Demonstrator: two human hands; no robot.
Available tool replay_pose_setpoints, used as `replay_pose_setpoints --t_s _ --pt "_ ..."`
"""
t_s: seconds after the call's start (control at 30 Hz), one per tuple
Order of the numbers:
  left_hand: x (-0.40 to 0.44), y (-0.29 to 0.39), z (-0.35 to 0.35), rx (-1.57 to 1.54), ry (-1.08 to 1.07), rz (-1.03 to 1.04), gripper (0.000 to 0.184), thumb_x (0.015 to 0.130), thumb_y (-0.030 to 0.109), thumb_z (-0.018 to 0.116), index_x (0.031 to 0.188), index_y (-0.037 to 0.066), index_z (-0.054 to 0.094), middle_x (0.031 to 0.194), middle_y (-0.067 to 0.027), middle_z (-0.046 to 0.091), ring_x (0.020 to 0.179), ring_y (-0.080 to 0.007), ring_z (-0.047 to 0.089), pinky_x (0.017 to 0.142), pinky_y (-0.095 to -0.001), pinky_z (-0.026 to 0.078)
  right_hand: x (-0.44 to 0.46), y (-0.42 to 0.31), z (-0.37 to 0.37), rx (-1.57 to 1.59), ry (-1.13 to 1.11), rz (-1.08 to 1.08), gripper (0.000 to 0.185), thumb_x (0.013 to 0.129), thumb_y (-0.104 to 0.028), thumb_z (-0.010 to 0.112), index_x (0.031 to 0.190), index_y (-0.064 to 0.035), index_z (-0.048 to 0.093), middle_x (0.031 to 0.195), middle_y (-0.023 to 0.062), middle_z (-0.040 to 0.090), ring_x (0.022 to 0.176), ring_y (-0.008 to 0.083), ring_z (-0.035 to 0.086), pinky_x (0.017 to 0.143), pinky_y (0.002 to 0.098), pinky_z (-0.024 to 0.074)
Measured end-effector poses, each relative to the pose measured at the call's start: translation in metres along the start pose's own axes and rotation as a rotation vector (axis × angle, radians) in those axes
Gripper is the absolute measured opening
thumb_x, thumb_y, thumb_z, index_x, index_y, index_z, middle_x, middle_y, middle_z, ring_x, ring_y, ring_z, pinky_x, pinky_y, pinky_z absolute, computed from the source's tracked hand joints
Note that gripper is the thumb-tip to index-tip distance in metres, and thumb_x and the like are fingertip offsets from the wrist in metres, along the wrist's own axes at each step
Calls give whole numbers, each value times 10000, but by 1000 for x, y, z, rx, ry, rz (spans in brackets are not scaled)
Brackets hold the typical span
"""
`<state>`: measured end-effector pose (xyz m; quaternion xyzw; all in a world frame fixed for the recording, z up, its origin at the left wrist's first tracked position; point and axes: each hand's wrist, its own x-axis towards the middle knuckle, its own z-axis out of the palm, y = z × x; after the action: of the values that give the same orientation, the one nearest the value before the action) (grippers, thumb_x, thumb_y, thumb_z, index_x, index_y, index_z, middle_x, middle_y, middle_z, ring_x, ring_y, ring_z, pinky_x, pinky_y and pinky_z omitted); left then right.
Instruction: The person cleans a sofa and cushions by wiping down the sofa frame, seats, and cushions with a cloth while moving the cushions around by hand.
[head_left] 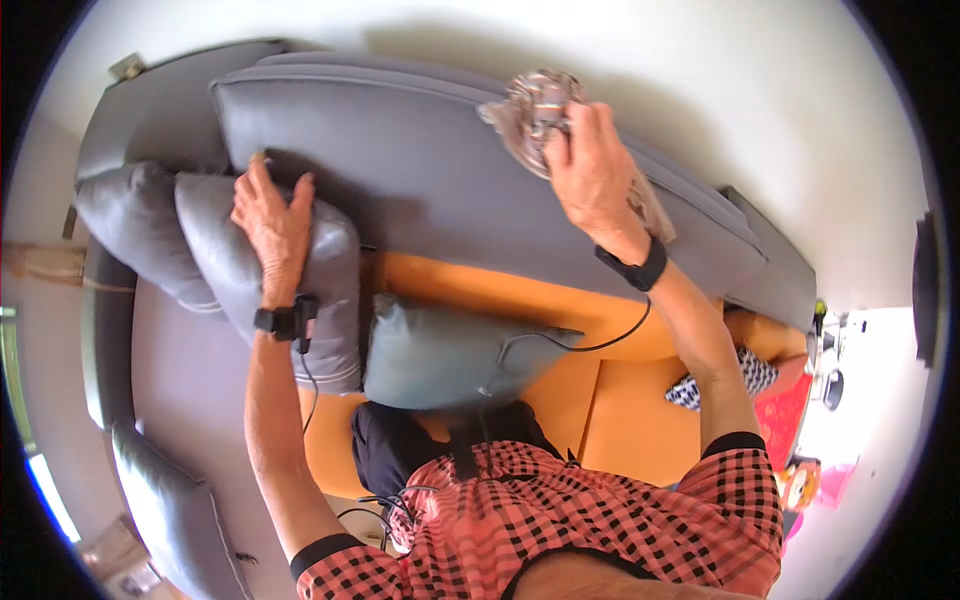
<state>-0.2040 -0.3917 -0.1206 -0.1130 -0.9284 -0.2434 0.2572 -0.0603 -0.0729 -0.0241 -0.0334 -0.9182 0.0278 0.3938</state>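
Note:
My left hand (272, 222) rests with spread fingers on top of a grey cushion (325, 270), near the grey sofa backrest (390, 150). In my right hand (592, 165) is a crumpled brownish cloth (535, 115), gripped between thumb and fingers at the backrest's top edge. Part of the cloth hangs down behind my wrist. A grey-green cushion (450, 350) lies on the orange seat in front of my body.
Another grey cushion (150, 225) leans at the sofa's left corner, and one more (185, 510) lies at lower left. A black-and-white patterned cushion (690, 392) is on the right of the orange seat (640, 420). Cables run from both wrist straps.

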Motion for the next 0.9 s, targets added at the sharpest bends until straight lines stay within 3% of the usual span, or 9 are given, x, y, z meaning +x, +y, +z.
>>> replay_pose_setpoints --t_s 0.3,0.37,0.47,0.57,0.67,0.7,0.8,0.9 --pt "0 -1 1 -136 86 32 723 777 314 746 1362 43 421 1166 -153 505 1113 -333 486 974 -469 345 111 -181 124 188 -38 -437 322 820 -207 653 1070 -82 493 1001 142 520 898 304 610 610 410 546" --pt "0 -4 2 -158 102 43 731 761 314 763 1353 39 435 1163 -154 509 1103 -335 491 952 -469 360 131 -213 149 195 -23 -587 322 830 -233 639 1101 -73 568 1024 161 550 874 293 623 642 359 559" --pt "-1 -7 5 -162 98 46 738 757 342 768 1350 47 443 1163 -159 509 1098 -338 494 938 -475 368 148 -235 173 250 22 -740 287 812 -247 659 1087 -171 624 1043 145 565 884 288 641 673 377 558" --pt "-1 -9 4 -161 143 89 696 748 389 777 1284 52 487 1144 -169 521 1059 -367 515 892 -492 398 150 -217 182 200 -18 -824 303 792 -286 674 1079 -201 628 1071 111 570 841 268 644 664 362 558" --pt "-1 -18 13 -150 104 52 642 748 382 779 1228 47 513 1148 -180 530 1055 -381 529 873 -503 411 121 -178 132 412 -178 -603 126 838 -121 603 942 -50 609 969 122 556 957 269 549 802 427 447" --pt "-1 -23 20 -95 131 61 558 756 334 769 1180 50 543 1151 -180 536 1066 -378 534 878 -503 411 106 -158 122 273 -192 -614 159 861 -96 583 1001 -28 613 1044 155 543 923 283 564 704 417 470" --pt "2 -36 25 -125 126 141 416 781 266 725 1108 46 590 1157 -179 546 1101 -359 533 922 -500 401 51 -84 69 190 -97 -674 290 803 -293 661 1073 -198 615 1090 74 564 813 232 625 634 327 553" --pt "3 -37 26 -86 123 141 361 816 284 672 1083 48 613 1157 -181 553 1117 -354 532 963 -497 380 -25 -21 29 125 -192 -685 283 809 -235 640 1089 -202 610 1092 35 556 796 190 591 603 308 537"
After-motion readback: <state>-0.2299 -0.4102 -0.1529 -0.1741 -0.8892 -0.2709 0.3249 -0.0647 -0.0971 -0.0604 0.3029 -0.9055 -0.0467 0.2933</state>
